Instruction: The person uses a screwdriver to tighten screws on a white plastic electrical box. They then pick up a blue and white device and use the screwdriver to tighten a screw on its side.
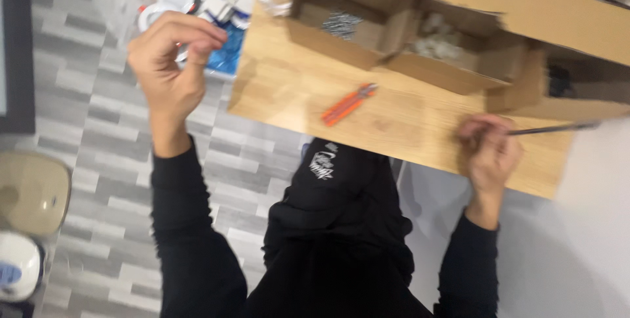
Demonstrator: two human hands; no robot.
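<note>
right hand point(489, 150) grips a thin dark rod point(558, 128) — pointing right; left hand point(172, 62) pinched shut, seemingly empty.

Bright, even indoor light with soft shadows; motion blur smears the whole view, worst at the edges.

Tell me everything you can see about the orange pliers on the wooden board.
The pliers are a small hand tool with two orange handles and short grey metal jaws. They lie flat on the light wooden board, slanted, jaws pointing up-right toward the open cardboard box. The handles sit close together, so they look closed. Neither hand touches them; the picture is blurred, so finer detail is unclear.
</note>
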